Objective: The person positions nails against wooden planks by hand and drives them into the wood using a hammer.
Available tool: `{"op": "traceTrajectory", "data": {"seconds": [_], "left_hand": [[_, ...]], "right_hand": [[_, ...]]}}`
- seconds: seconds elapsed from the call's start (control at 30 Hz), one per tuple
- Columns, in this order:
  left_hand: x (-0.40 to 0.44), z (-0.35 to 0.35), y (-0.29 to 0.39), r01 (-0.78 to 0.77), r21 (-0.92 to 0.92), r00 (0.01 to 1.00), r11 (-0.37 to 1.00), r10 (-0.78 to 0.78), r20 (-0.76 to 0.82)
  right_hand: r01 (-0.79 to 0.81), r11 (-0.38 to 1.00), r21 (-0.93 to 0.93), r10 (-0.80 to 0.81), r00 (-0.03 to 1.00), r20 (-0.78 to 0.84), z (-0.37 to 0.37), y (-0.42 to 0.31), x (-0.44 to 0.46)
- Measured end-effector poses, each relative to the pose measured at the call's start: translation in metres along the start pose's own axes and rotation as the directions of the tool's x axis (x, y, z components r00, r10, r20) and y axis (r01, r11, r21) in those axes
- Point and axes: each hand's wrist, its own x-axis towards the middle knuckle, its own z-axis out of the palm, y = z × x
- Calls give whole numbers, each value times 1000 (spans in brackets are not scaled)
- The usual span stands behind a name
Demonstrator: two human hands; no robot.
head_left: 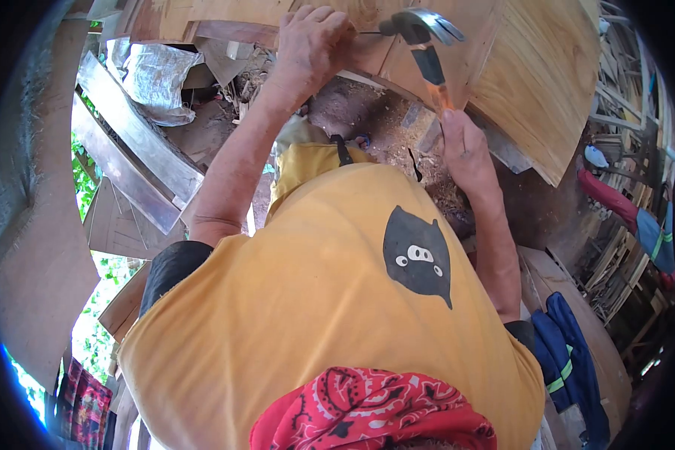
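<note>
My right hand (465,146) is wrapped round the handle of a claw hammer (426,56), near its orange lower part. The steel head is up over the wooden panel (536,71), its claw pointing right. My left hand (311,41) is closed at the panel's near edge, its fingertips partly hidden. A thin dark nail (369,32) runs from those fingers towards the hammer's striking face. Whether face and nail touch, I cannot tell.
Curved boards (131,142) and a crumpled silvery sheet (157,79) are at the left. Wood shavings lie on the ground (360,109) below the panel. Stacked wood strips (622,270) stand at the right, near dark blue clothing (574,352) with reflective bands.
</note>
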Motion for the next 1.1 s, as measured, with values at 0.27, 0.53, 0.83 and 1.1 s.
{"op": "traceTrajectory", "data": {"seconds": [0.27, 0.53, 0.83, 1.1], "left_hand": [[-5, 15, -9, 43, 83, 999, 996, -42, -5], [-5, 7, -9, 52, 86, 996, 995, -46, -76], [-8, 14, -6, 39, 155, 999, 987, -42, 15], [7, -2, 86, 24, 202, 999, 979, -33, 40]], "right_hand": [[385, 682, 622, -214, 918, -334, -59, -82, -9], [-70, 979, 191, 71, 997, 0, -1, -4, -3], [5, 1000, -28, -7, 999, -51, 12, 18, 0], [-62, 970, 237, 77, 995, -56, -4, 44, -70]]}}
